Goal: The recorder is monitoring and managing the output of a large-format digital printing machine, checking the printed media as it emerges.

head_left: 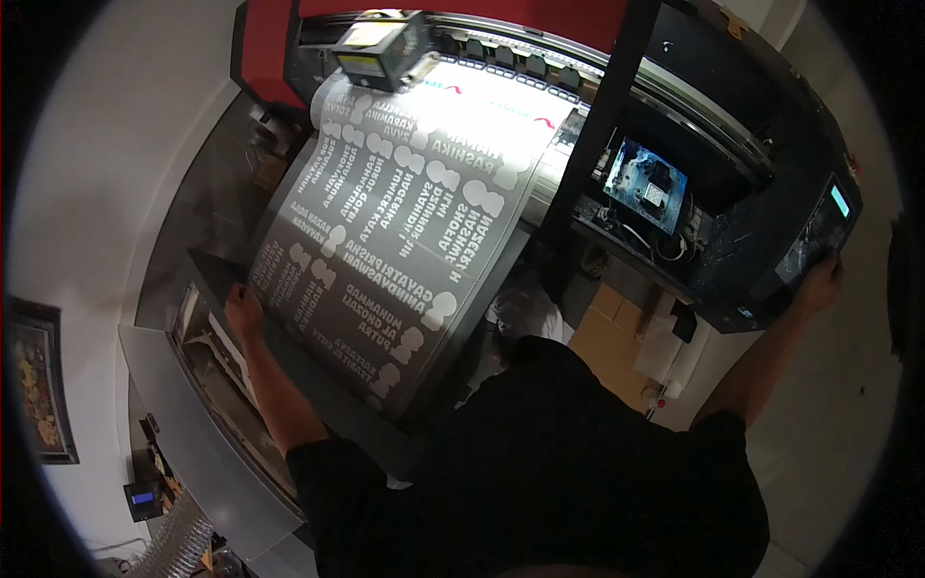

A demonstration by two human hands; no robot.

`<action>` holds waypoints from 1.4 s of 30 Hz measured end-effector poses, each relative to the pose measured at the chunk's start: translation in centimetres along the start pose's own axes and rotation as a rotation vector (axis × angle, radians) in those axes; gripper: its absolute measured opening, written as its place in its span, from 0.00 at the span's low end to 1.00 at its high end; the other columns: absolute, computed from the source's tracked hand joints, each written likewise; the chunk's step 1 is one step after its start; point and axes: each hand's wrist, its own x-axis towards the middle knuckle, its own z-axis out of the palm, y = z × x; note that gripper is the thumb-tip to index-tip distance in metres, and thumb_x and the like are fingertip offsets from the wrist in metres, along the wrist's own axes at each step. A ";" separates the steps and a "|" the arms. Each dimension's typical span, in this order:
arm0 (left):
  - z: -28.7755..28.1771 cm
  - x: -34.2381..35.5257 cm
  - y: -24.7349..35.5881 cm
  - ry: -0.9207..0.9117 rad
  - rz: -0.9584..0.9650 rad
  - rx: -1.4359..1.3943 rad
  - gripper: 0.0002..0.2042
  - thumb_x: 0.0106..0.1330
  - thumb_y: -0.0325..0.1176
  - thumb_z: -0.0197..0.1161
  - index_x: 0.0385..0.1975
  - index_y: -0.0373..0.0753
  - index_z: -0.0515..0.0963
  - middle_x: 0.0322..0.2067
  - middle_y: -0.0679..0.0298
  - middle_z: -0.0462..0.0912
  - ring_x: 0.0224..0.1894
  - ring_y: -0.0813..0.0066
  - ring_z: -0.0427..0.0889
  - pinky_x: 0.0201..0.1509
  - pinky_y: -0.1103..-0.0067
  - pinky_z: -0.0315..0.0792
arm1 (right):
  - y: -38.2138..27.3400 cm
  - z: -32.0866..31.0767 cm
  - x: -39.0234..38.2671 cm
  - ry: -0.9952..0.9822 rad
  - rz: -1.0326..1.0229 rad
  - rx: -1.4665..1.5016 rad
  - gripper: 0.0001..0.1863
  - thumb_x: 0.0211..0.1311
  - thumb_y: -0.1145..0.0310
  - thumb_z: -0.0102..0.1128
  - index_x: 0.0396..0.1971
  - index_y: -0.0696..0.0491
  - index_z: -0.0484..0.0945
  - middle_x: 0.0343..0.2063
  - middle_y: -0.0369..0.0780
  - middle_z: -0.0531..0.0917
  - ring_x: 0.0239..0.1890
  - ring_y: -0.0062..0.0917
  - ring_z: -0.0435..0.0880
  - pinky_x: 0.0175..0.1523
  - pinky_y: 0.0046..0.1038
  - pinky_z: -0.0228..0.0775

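Observation:
A wide printed sheet (385, 231), grey with pale mirrored lettering and rounded white shapes, slopes down out of a large-format printer (540, 27). My left hand (243, 312) is closed at the sheet's lower left edge and appears to grip it, though the fingertips are hidden. Far to the right, my right hand (821, 281) reaches the lower edge of the printer's control panel (814, 236), which has a small lit screen. Its fingers extend against the panel and hold nothing visible. A boxy print carriage (381, 50) with a bright light stands over the sheet's top.
An opened compartment right of the sheet shows a blue-stained plate (647, 185) and loose cables (674, 243). Beneath lies brown cardboard (617, 337) beside a white roll (686, 361). A long grey machine body (207, 433) runs along the left. A framed picture (40, 385) hangs on the wall.

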 end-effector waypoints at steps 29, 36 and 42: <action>-0.5 -0.3 0.9 0.041 -0.004 -0.042 0.10 0.55 0.36 0.49 0.28 0.39 0.75 0.24 0.56 0.76 0.25 0.60 0.74 0.30 0.68 0.66 | -0.9 -0.4 -0.6 -0.060 0.021 -0.011 0.24 0.58 0.55 0.42 0.45 0.56 0.74 0.47 0.46 0.75 0.49 0.39 0.73 0.53 0.36 0.62; -0.1 0.2 0.0 -0.002 -0.017 -0.041 0.09 0.56 0.37 0.49 0.26 0.39 0.74 0.22 0.57 0.74 0.24 0.62 0.72 0.30 0.69 0.65 | -1.9 -0.4 -1.0 -0.026 0.054 -0.029 0.24 0.58 0.53 0.43 0.46 0.55 0.73 0.47 0.46 0.74 0.50 0.39 0.72 0.54 0.36 0.61; -0.1 0.0 0.2 0.033 -0.001 -0.074 0.09 0.55 0.36 0.48 0.25 0.38 0.73 0.23 0.57 0.74 0.24 0.61 0.70 0.31 0.66 0.64 | -1.1 -0.4 -0.5 -0.033 0.045 -0.020 0.23 0.58 0.54 0.43 0.45 0.55 0.74 0.46 0.46 0.75 0.48 0.38 0.73 0.53 0.34 0.62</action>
